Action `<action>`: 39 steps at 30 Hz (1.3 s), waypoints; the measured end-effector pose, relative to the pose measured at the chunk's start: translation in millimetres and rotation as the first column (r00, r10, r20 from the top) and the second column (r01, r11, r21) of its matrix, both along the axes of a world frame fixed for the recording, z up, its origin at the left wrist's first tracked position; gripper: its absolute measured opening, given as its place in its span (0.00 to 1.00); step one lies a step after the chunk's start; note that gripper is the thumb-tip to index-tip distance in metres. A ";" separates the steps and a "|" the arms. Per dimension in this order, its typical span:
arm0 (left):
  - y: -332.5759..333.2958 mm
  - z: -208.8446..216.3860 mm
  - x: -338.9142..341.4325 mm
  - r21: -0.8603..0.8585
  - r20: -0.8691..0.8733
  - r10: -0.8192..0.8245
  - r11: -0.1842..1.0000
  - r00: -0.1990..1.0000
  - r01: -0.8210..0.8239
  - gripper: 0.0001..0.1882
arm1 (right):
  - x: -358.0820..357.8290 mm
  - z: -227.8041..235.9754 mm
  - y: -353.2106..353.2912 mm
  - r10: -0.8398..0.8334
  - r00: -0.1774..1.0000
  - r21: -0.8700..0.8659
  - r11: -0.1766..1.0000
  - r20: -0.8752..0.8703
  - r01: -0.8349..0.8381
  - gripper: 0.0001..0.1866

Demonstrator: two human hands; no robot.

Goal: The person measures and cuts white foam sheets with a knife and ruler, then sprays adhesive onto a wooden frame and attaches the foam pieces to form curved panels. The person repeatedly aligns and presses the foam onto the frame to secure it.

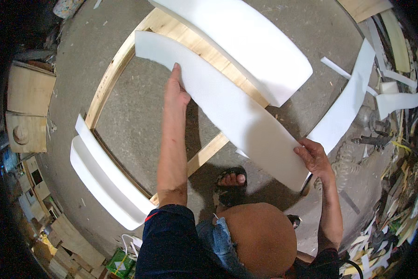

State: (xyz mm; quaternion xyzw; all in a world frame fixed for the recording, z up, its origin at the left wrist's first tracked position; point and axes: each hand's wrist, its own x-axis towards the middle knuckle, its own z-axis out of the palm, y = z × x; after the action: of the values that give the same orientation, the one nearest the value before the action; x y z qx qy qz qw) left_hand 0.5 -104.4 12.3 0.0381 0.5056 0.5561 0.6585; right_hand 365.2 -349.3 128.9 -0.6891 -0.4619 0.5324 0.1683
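A long white foam strip stretches slantwise between my hands, above a wooden frame. Near its far left end, my left hand grips the close edge, with the thumb tip showing along that edge and the other fingers hidden underneath. My right hand pinches the strip by its edge near the close right end. Beyond it, a thick white foam pad rests along the frame's far board. Another foam pad lies along the frame's left side.
A curved white foam piece lies on the floor at right, near what looks like a spray gun with a coiled hose. Scraps pile up along the right edge. Plywood pieces stand at left. My sandaled foot is below the strip.
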 end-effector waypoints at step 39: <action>106.5 -20.9 -14.8 0.161 -0.346 0.278 0.958 0.896 -0.235 0.14 | -43.3 -42.0 45.5 -0.177 0.916 0.227 0.969 0.360 0.098 0.16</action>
State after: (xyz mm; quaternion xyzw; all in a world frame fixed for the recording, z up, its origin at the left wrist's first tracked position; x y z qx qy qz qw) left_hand -14.3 2.1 -8.6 0.1116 0.5868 0.6495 0.4704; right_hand 321.9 -303.8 86.9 -0.7884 -0.4880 0.3266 0.1832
